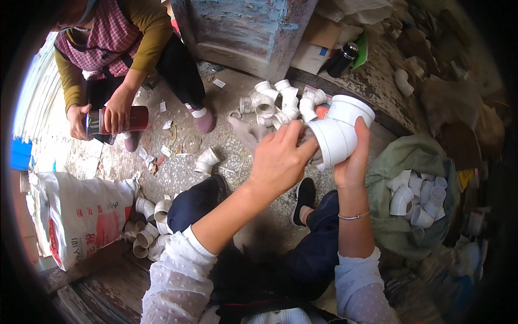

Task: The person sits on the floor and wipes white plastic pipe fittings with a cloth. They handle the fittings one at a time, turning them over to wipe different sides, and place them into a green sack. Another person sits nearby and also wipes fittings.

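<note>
A large white plastic pipe fitting (341, 129) with wide round collars is up in front of me. My right hand (350, 164) grips it from below and the right, thumb along its side. My left hand (280, 156) is closed on a greyish cloth (247, 132), with its fingers at the fitting's left opening. Part of the cloth is bunched inside that mouth, and a loose end trails off to the left. The left fingertips are hidden inside the opening.
White fittings (265, 105) lie piled on the speckled floor ahead, others (145, 235) at my left beside a white sack (81, 216). A green sack (396, 232) at right holds small fittings. Across from me, a seated person holds a dark red flask (137, 117). A black flask (341, 60) stands on a ledge.
</note>
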The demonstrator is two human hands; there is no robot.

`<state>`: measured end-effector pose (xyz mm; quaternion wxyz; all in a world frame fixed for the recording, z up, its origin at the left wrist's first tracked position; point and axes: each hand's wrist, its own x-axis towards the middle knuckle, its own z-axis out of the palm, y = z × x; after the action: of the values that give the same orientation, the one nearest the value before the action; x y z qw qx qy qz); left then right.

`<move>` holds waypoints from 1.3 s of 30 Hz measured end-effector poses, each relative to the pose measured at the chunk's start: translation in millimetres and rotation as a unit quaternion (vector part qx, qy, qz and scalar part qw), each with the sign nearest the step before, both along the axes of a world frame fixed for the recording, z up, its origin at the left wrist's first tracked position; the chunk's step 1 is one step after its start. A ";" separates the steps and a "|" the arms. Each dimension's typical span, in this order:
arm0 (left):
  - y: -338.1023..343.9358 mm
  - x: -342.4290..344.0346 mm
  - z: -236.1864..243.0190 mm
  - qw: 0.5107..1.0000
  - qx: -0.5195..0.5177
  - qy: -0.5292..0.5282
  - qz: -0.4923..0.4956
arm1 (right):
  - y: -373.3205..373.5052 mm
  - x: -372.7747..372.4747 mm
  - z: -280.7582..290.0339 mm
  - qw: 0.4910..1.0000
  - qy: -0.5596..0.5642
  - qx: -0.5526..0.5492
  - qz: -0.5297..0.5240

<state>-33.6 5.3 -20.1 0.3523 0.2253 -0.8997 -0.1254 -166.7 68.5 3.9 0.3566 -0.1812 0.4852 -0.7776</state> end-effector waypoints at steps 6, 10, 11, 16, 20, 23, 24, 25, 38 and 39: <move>-0.6 -3.9 -8.9 0.962 0.265 -0.011 -0.066 | -7.1 -4.6 -18.4 0.994 0.097 0.019 -0.038; -22.2 5.3 0.9 0.744 0.627 0.056 -0.223 | -6.7 -9.5 -14.1 0.997 -0.043 -0.056 -0.002; -29.7 16.5 9.3 0.606 0.749 0.048 -0.263 | -4.0 -13.0 -10.1 0.989 -0.112 -0.093 0.029; -40.0 50.0 16.3 0.618 0.681 0.131 -0.369 | -3.8 -35.0 -9.6 0.937 -0.284 -0.187 0.075; -35.0 44.7 23.9 0.601 0.755 0.206 -0.162 | 2.9 -43.3 -19.1 0.877 -0.389 -0.230 0.162; -31.6 38.7 21.9 0.565 0.762 0.284 -0.139 | 4.6 -45.0 -22.8 0.885 -0.359 -0.247 0.165; -30.1 38.1 23.8 0.558 0.762 0.298 -0.140 | 5.3 -43.1 -21.3 0.883 -0.365 -0.239 0.172; -28.4 38.1 25.2 0.551 0.760 0.313 -0.142 | 5.5 -41.9 -23.0 0.893 -0.353 -0.227 0.165; -19.9 36.6 17.2 0.357 0.850 0.289 -0.258 | -11.5 16.1 -10.9 0.992 0.115 -0.044 0.025; -15.7 35.9 20.5 0.434 0.820 0.279 -0.249 | -11.0 16.0 -9.9 0.993 0.096 -0.047 0.041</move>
<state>2.3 -10.4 0.4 0.1881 0.1278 -0.2450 -0.9425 -150.6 57.5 -6.0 0.3311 -0.2920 0.4721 -0.7631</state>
